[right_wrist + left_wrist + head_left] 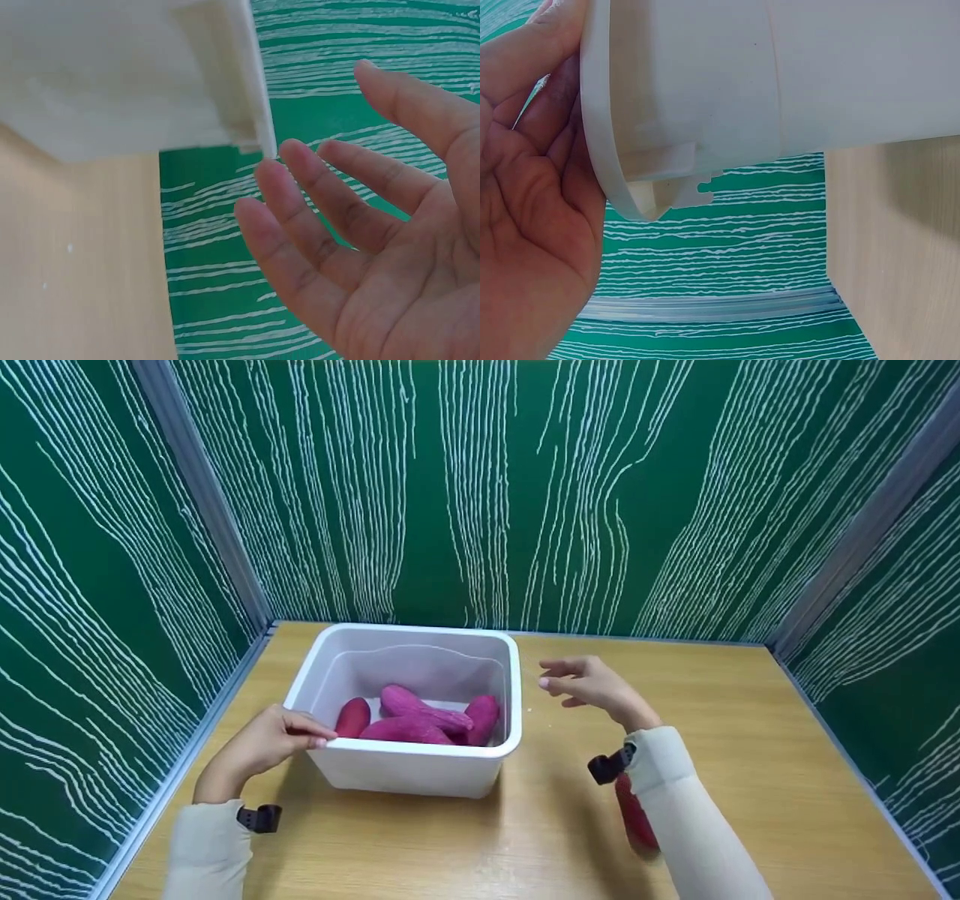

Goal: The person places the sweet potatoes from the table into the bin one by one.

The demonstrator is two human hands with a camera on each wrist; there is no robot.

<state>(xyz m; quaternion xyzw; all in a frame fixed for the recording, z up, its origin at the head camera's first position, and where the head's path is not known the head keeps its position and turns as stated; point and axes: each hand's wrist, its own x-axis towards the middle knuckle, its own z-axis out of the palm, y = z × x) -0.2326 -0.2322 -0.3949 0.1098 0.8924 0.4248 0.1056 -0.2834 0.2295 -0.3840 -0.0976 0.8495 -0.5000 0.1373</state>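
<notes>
A white plastic bin (420, 769) stands on the table with several pink-red sweet potatoes (409, 727) lying inside it. At its front left corner my left hand (262, 746) grips the rim, fingers over the edge; the left wrist view shows that hand (536, 187) right against the rim (596, 112). My right hand (592, 686) hovers just right of the bin, palm toward it, fingers spread and holding nothing. In the right wrist view the fingertips of this hand (360, 247) come close to the bin's rim (259, 82).
One red sweet potato (636, 817) lies on the wooden table (750, 750), partly hidden beneath the right forearm. Green panels (472, 510) with white wavy lines enclose the back and sides, joined by grey metal posts (210, 495).
</notes>
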